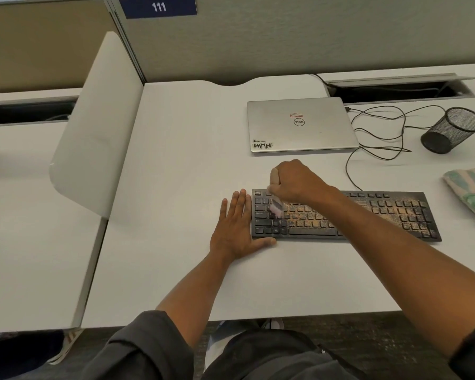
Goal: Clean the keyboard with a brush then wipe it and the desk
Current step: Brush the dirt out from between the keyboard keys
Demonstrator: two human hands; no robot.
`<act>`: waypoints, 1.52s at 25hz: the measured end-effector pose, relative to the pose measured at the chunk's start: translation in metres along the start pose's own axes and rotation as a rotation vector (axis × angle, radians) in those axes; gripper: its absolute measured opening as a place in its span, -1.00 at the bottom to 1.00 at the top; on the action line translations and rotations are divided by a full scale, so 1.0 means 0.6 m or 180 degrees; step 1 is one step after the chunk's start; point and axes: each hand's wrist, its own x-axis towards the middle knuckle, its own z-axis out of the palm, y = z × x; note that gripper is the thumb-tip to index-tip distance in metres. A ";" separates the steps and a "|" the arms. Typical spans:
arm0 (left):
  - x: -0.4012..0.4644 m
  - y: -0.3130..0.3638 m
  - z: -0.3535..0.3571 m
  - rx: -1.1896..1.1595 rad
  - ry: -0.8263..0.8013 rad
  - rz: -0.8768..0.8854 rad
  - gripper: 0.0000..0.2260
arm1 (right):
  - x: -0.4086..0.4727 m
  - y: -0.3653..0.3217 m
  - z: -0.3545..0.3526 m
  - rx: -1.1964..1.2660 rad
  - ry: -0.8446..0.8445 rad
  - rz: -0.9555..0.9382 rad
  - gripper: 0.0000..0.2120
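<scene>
My right hand [296, 182] grips the brush [275, 204], its blurred bristles down on the left keys of the black keyboard [368, 215], which lies right of centre on the white desk [181, 160], dusted with tan grit. My left hand [237, 229] lies flat, fingers straight, against the keyboard's left end. A striped cloth [469, 187] sits at the right edge of the frame

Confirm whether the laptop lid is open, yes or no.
No: the silver laptop lies shut and flat on the desk, behind the keyboard, with the logo on its lid facing up.
</scene>
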 end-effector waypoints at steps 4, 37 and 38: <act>-0.001 0.000 -0.002 0.0004 -0.0025 -0.0025 0.17 | -0.009 -0.010 0.022 0.0766 0.0268 0.0137 -0.86; -0.002 -0.003 0.002 -0.0107 0.0059 0.0006 0.18 | -0.043 -0.006 0.032 0.0548 0.0014 0.0314 -0.88; -0.001 -0.002 0.003 -0.0109 0.0056 0.0006 0.18 | -0.046 -0.006 0.034 0.0789 -0.0066 0.0307 -0.88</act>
